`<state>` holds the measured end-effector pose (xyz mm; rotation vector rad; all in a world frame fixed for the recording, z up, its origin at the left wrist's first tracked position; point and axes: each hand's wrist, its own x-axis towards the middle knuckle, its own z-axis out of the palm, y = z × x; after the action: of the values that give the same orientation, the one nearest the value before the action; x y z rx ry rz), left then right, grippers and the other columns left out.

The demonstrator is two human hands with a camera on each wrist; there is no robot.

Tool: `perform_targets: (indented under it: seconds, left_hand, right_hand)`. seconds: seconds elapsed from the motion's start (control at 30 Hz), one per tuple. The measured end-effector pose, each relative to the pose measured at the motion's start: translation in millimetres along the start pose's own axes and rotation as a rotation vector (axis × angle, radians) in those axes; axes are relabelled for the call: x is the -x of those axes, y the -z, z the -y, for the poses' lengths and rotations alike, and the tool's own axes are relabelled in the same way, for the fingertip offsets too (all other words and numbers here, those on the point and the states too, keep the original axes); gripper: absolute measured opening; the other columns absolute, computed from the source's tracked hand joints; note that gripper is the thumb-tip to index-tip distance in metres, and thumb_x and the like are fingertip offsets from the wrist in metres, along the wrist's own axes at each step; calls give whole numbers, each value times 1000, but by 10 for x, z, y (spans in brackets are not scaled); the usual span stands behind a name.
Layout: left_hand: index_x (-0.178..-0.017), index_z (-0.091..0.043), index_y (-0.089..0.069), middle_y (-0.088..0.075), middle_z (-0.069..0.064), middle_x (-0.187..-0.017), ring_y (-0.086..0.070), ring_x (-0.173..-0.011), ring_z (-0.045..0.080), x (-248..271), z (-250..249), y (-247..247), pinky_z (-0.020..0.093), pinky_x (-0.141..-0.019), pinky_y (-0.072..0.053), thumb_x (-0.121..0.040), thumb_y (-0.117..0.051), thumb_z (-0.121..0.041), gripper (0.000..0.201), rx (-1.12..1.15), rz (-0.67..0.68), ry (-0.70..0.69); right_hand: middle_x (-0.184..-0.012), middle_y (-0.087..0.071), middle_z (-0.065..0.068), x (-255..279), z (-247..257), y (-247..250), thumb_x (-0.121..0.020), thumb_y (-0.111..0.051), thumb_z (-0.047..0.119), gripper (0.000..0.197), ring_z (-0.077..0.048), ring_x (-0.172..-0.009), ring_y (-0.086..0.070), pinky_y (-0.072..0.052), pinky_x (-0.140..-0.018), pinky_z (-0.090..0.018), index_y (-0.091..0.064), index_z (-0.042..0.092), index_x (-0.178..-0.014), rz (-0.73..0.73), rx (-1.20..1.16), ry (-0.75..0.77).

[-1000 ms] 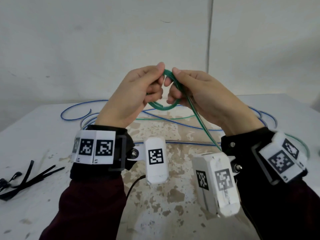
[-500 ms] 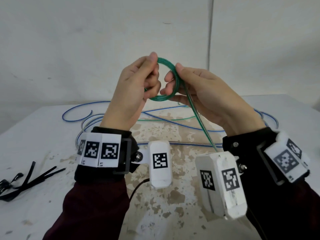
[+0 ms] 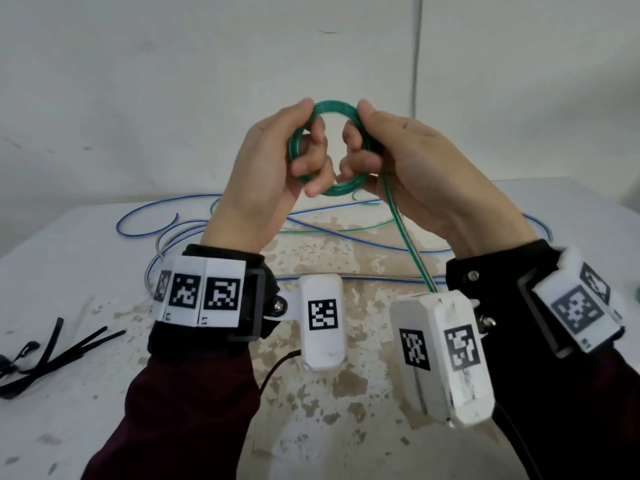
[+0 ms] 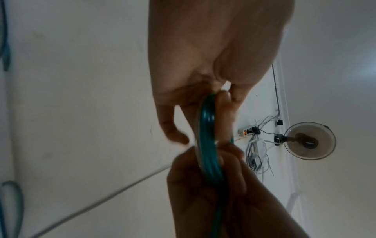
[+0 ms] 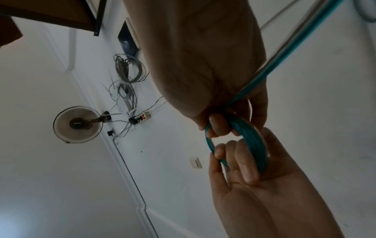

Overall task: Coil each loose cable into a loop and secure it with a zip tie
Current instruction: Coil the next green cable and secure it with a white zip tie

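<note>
Both hands pinching the green coil (image 3: pixel 341 188) held up over the table (image 3: pixel 69 258): left hand (image 3: pixel 266 168) on its left side, right hand (image 3: pixel 415 168) on its right, fingers curled through. Growing by another turn since a second ago; tail (image 3: pixel 410 247) shortening; black ties (image 3: pixel 52 355) lying untouched, far left.

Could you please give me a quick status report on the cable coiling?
Left hand and right hand both grip green cable coil, raised. Tail trails down. Zip ties untouched.
</note>
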<state>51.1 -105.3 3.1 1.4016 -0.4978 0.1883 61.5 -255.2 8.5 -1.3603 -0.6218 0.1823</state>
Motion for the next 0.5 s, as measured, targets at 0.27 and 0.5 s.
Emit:
perform_targets:
  seconds: [0.27,0.5]
  left_hand:
    - [-74,-10,-44,-36,-6,-54,-15,-59,26,12,43,20,19,-43,-20,-103,-35,-20,32,-69,-11,-73]
    - [-73,-12,-42,-26,-5,-47,-30,-41,16,6,19,-3,26,-59,-35,-103,-29,-23,35,3,51,12]
  right_hand:
    - [-60,-61,2,-15,-20,-1,-102,-36,33,39,-13,-63,-59,-56,-74,-27,-62,12,-80,-11,9,-57]
    - [-50,-44,6,5,15,66,-104,-31,31,40,-14,-62,-50,-56,-74,-26,-51,14,-73,2,23,-72]
